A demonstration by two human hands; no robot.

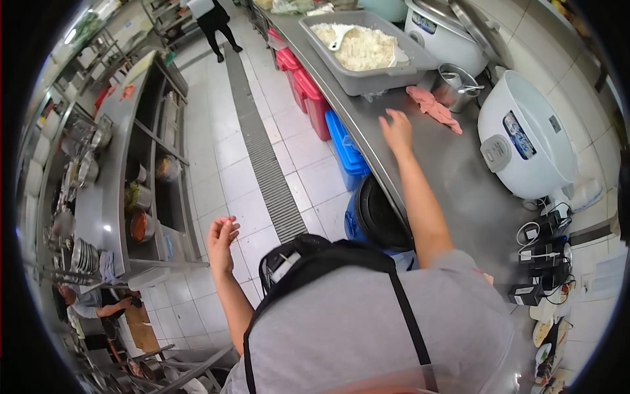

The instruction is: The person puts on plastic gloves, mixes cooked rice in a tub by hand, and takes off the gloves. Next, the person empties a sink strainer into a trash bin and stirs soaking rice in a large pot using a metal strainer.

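My right hand (397, 133) is over the steel counter (453, 171), its fingers loosely bent and apart, holding nothing. Nearest to it lies a crumpled pink cloth (433, 108). Just beyond is a grey plastic tub (367, 82) of cooked white rice (367, 51), with a white rice paddle (339, 36) on top. A metal container (453, 92) with a utensil in it stands beside the cloth. My left hand (222, 240) hangs over the tiled floor, away from the counter. Its fingers are loosely curled, with a gap at the tips and nothing visible in them.
Along the wall stand a large white rice cooker (528, 141) and another cooker (440, 33). Lidded red bins (312, 98), a blue bin (346, 148) and a black-lidded barrel (380, 213) sit beneath the counter edge. Chargers (545, 253) lie at right. Two other people are in view.
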